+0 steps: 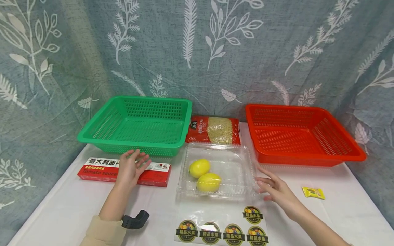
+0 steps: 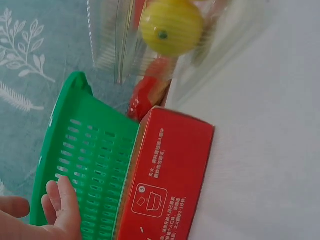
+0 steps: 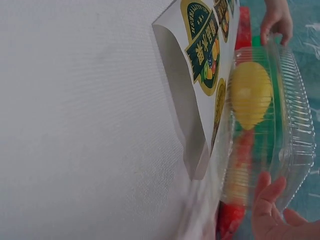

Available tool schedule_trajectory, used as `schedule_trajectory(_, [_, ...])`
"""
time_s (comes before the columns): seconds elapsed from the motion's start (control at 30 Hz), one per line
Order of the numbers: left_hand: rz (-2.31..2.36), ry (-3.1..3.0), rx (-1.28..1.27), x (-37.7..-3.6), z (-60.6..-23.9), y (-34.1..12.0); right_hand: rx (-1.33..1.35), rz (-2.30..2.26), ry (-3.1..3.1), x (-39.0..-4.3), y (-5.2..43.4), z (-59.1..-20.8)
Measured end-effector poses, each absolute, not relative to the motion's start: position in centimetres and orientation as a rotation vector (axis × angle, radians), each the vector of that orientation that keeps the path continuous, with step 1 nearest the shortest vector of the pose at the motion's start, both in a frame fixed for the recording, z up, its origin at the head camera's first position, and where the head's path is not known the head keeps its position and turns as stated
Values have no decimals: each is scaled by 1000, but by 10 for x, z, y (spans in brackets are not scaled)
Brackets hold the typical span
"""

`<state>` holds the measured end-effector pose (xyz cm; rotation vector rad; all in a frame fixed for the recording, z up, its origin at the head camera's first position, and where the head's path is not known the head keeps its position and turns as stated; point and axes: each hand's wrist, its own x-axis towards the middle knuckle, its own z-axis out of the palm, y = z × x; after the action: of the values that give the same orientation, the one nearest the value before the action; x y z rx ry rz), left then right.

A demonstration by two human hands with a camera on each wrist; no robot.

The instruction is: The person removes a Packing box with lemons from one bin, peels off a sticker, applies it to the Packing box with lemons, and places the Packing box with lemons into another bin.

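A clear plastic clamshell box [image 1: 234, 169] sits closed at the table's middle with two yellow lemons [image 1: 199, 168] [image 1: 209, 182] inside. My right hand [image 1: 274, 191] is open beside the box's right edge, fingers straight and nearly touching it; in the right wrist view its fingertips [image 3: 270, 192] reach the clear box [image 3: 290, 150]. My left hand [image 1: 133, 167] hovers open over a red tomato sauce pasta box [image 1: 154, 176], holding nothing. In the left wrist view the fingers [image 2: 62, 200] lie near the red box [image 2: 167, 180].
A green basket [image 1: 138, 124] stands back left, an orange-red basket [image 1: 301, 135] back right, a red pasta bag [image 1: 213, 130] between them. A sticker sheet [image 1: 221, 227] lies at the front, a small yellow packet [image 1: 313, 192] at right.
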<state>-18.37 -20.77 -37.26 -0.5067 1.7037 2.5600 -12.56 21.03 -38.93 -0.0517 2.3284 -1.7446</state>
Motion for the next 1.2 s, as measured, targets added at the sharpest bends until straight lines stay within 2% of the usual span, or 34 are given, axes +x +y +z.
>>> schedule_trajectory(0.27, [2462, 1824, -493, -170, -373, -201, -84, -1722, 2327, -120, 217, -393])
schedule_trajectory(0.53, [2298, 2031, -337, -156, -374, -191, -76, -1634, 2357, -116, 220, -394])
schedule_trajectory(0.87, [2070, 2222, -150, -142, -376, -178, -218, -1547, 2302, -114, 228, -399])
schedule_trajectory(1.2, [1608, 2698, 260, -128, -381, -163, -310, -1502, 2326, -110, 230, -409])
